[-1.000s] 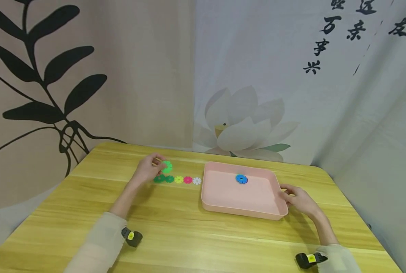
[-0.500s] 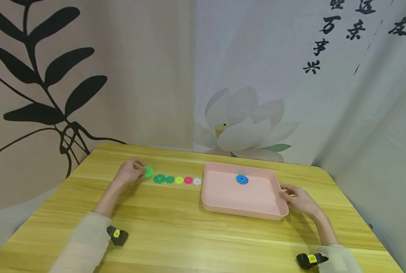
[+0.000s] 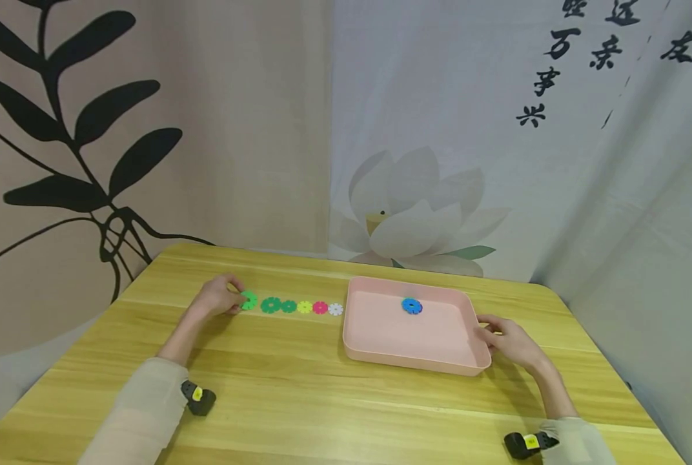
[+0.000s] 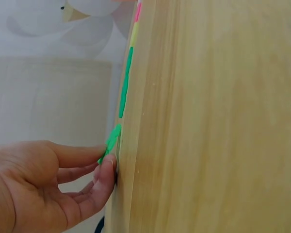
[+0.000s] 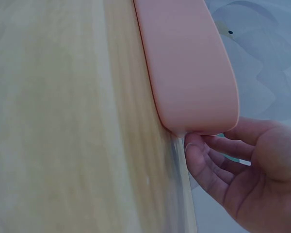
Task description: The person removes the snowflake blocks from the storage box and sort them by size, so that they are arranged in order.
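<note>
My left hand point(image 3: 215, 298) pinches a bright green flower-shaped plastic disc point(image 3: 249, 300) between thumb and fingers. In the left wrist view the disc point(image 4: 111, 141) tilts against the tabletop, a small gap from the row. That row runs right from it: a larger dark green disc point(image 3: 271, 305), a smaller green disc point(image 3: 288, 306), a yellow one point(image 3: 305, 307), a pink one point(image 3: 320, 307) and a white one point(image 3: 335, 309). My right hand point(image 3: 511, 339) grips the right wall of the pink tray point(image 3: 404, 342), its fingertips at the rim. Blue discs point(image 3: 412, 305) lie overlapped inside the tray.
The wooden table point(image 3: 323, 407) spreads in front of the row and tray. Behind its far edge hangs a printed curtain point(image 3: 253, 129). A small black camera point(image 3: 197, 398) sits on each wrist.
My left hand has carried the bright green disc left from above the row, then down to the tabletop at the row's left end. The right hand and tray have stayed put.
</note>
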